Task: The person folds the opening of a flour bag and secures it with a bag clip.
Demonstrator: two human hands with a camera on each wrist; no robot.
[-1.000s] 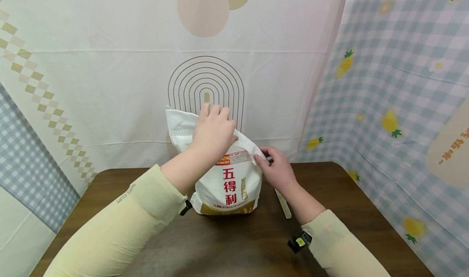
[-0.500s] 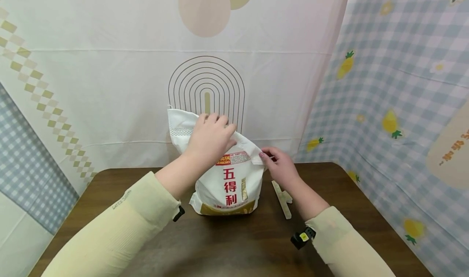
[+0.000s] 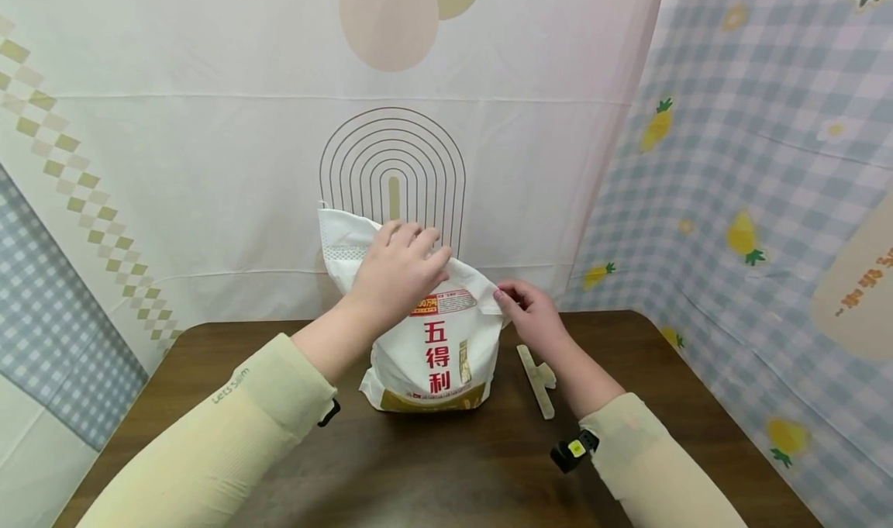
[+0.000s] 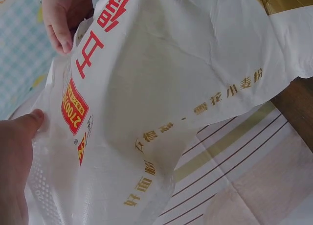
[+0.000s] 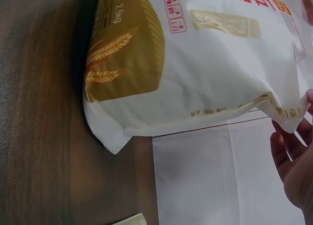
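Compared with a second ago, the left hand (image 3: 399, 274) sits a little lower on the top of the white bag (image 3: 408, 357), and the right hand (image 3: 533, 319) is slightly farther right, with the corner it holds drawn out flatter. The clip (image 3: 536, 381) on the table (image 3: 432, 470), partly covered by the right forearm then, now shows more fully. The bag's base stays where it was. The left hand's fingers curl over the top edge, its thumb against the front face; the right hand pinches the upper right corner between thumb and fingers.

The table is dark brown wood with rounded far corners. A white cloth (image 3: 209, 163) printed with arches, circles and diamonds hangs behind it, and a blue-checked cloth (image 3: 732, 156) with pineapples hangs on the right.

The bag stands near the table's far edge, bulging below and creased above, its top sloping down from the raised left corner. Large red characters run down the front, gold lettering marks a side, and a gold band with wheat ears crosses the bottom.
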